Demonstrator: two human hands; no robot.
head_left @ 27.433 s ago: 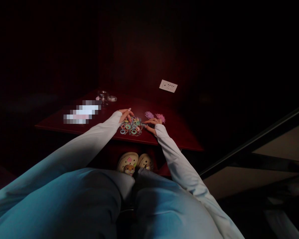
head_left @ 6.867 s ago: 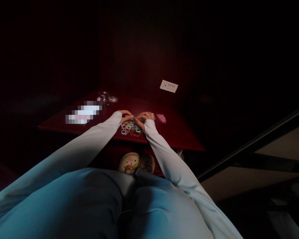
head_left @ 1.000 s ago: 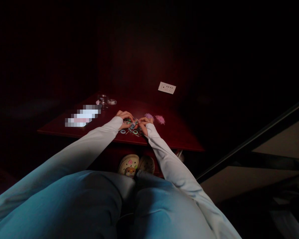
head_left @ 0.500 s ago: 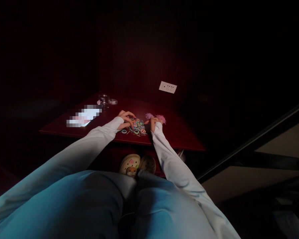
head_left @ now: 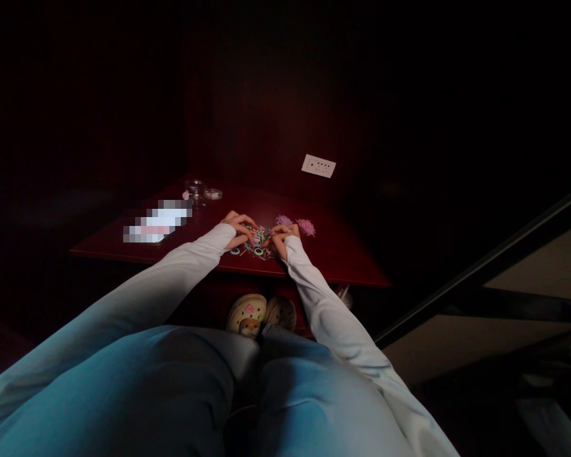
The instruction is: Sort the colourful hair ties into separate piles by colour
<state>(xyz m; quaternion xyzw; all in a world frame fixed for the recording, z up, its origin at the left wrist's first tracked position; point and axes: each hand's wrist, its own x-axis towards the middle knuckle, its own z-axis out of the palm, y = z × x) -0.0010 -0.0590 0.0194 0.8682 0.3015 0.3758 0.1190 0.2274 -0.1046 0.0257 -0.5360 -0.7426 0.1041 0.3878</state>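
A pile of small multicoloured loops, which look like hair ties (head_left: 259, 238), lies near the front edge of the dark red table (head_left: 195, 251). My left hand (head_left: 238, 227) rests at the pile's left side, its fingers apart and bent over the loops. From the right, my right hand (head_left: 284, 235) reaches into the pile with its fingers drawn together; whatever is between the fingertips is too small to make out. Just behind that hand sit a fuzzy purple clump (head_left: 282, 220) and a fuzzy pink clump (head_left: 306, 227).
A lit phone (head_left: 159, 223), blurred out, lies on the table's left part. Behind it stand a clear jar (head_left: 197, 193) and a round lid (head_left: 213, 194). A white wall socket (head_left: 318, 165) is on the back panel. Below the table edge are clogs (head_left: 247, 314) on my feet.
My right hand has moved left, from beside the fuzzy clumps to the pile, uncovering more of the pink clump. My left hand stays at the pile with little change.
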